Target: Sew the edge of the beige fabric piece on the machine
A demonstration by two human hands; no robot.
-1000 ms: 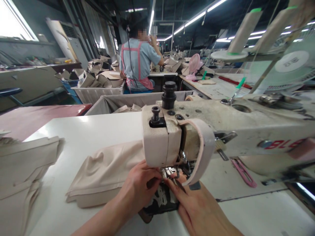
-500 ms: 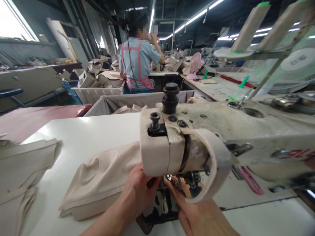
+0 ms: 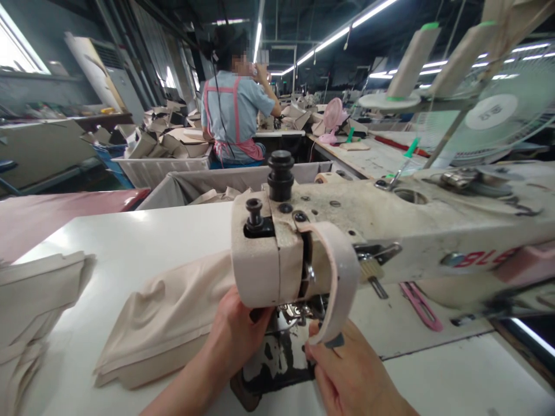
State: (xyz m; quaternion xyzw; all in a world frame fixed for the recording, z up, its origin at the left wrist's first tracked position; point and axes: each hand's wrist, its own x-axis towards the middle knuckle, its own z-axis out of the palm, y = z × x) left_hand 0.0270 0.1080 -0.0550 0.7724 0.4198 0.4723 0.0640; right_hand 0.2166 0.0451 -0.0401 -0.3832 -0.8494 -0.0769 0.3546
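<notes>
A white sewing machine [image 3: 255, 260] stands over the table, its head hiding part of the work. My left hand [image 3: 238, 329] is bent beside the needle area, its fingertips under the machine head near the beige fabric [image 3: 165, 318]; what they press or hold is hidden. To the right of the needle plate [image 3: 280, 358], my right hand [image 3: 347, 364] has its fingers curled together below the curved white guard [image 3: 344, 277]. A small grey piece [image 3: 336, 341] shows at its fingers; I cannot make out what it belongs to.
More beige fabric pieces [image 3: 39, 300] lie at the far left. Pink snips [image 3: 420, 306] rest right of the machine. Behind the table stands a cloth-lined bin [image 3: 173, 182]; farther back a person [image 3: 236, 110] sits facing away. Thread cones [image 3: 411, 60] and a large fan [image 3: 489, 115] are at the right.
My right hand has drawn back from the needle area toward the right, and its fingers have curled. My left hand stays by the fabric. The view has shifted slightly to the right.
</notes>
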